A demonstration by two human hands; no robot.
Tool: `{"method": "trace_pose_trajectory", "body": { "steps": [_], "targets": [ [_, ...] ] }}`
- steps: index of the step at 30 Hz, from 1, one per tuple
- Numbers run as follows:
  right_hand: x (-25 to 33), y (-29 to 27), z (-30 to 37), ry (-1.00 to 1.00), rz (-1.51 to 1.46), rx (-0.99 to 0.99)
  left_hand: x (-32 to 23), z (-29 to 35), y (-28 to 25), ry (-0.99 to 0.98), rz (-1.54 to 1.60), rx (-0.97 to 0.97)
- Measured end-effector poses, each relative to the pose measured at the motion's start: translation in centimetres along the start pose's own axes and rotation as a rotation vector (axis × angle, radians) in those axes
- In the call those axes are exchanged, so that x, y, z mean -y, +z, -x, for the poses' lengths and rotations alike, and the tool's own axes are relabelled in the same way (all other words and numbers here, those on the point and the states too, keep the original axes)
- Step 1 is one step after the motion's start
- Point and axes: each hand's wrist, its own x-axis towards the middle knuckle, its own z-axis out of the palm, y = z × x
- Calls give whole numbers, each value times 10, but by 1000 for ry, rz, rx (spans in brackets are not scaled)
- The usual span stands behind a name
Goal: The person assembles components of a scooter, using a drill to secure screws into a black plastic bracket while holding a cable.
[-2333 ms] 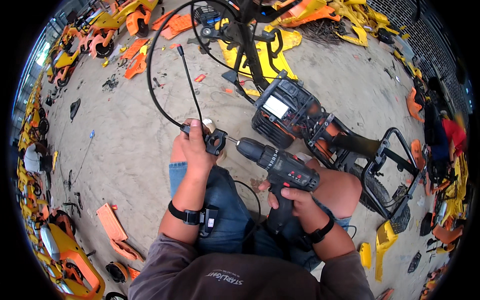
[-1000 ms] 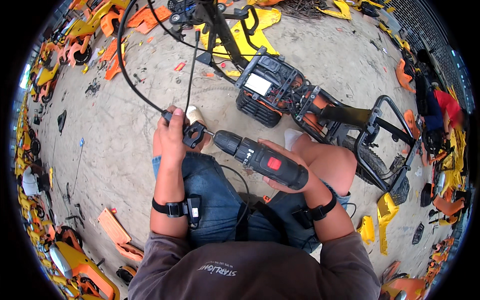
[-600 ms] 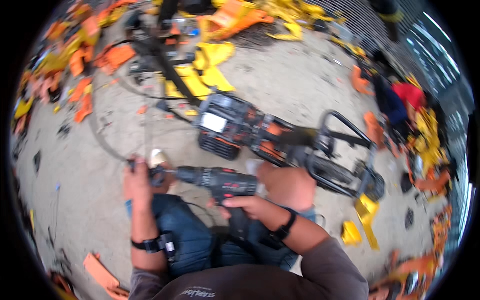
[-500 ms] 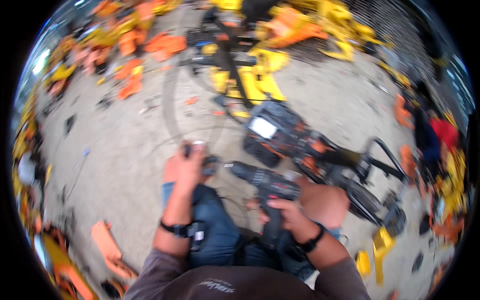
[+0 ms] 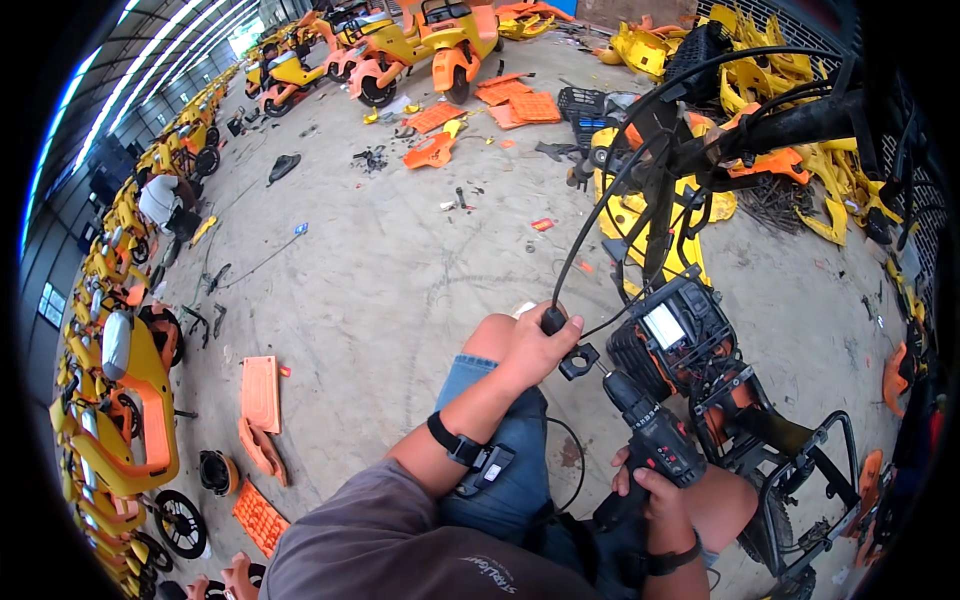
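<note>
Bright strips of light [image 5: 150, 55] run along the sloping roof of a long workshop hall, where a dusty gray concrete floor [image 5: 370, 300] spreads out, scuffed and stained. A gray wall [image 5: 38, 255] with a small window [image 5: 50, 303] lines the left side, a dense row of yellow and orange scooters [image 5: 120, 270] standing along it toward a bright patch [image 5: 245, 35] at the far end. More scooters [image 5: 450, 40] stand across the back. Orange panels [image 5: 262, 395] lie scattered on the concrete, while yellow parts [image 5: 640, 48] pile up at upper right near a dark grid-patterned wall [image 5: 785, 28].
</note>
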Motion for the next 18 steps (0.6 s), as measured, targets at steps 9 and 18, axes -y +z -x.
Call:
{"method": "trace_pose_trajectory", "body": {
  "steps": [9,18],
  "targets": [
    [-4,0,0,-100,84,18,0,-3,-3,11,-22,40],
    [-4,1,-1,-97,110,-26,3,-6,-7,-7,5,50]
  ]
}}
